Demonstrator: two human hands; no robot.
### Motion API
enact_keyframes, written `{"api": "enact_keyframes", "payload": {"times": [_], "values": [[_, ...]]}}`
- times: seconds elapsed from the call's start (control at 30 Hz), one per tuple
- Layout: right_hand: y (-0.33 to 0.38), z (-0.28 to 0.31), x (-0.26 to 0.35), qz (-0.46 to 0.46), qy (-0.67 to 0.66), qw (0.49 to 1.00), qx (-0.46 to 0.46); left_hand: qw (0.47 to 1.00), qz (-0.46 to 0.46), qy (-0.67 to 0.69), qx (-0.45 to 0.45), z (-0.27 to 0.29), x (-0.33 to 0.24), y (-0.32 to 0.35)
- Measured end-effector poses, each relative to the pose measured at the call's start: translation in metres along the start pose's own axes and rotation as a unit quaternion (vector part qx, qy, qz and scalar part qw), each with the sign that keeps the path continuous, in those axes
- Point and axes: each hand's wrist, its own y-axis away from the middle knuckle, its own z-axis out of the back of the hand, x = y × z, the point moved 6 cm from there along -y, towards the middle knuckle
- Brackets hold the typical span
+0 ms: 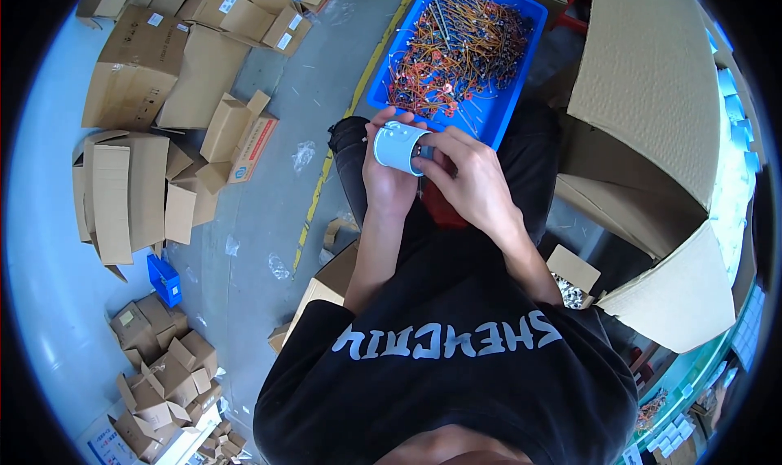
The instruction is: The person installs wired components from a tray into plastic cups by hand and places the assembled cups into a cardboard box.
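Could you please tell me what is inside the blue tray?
The blue tray holds a tangled heap of thin orange and red wires, with bare blue floor showing toward its lower right. Whatever lies under the heap is covered.

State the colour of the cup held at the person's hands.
Pale blue: the cup shows in the head view.

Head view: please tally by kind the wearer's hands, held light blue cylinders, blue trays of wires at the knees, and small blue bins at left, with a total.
Hands: 2 (left hand, right hand)
Held light blue cylinder: 1
Blue tray of wires: 1
Small blue bin: 1
Total: 5
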Motion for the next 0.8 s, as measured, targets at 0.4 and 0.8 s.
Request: {"api": "enact_keyframes", "payload": {"times": [0.4, 0.8], "values": [[0.004, 0.001, 0.010, 0.068, 0.099, 0.990, -0.077, 0.999, 0.036, 0.014, -0.015, -0.004, 0.010, 0.001], [0.010, 0.005, 0.019, 0.062, 0.114, 0.984, -0.124, 0.985, 0.062, 0.157, 0.044, -0.003, 0.020, -0.002]]}}
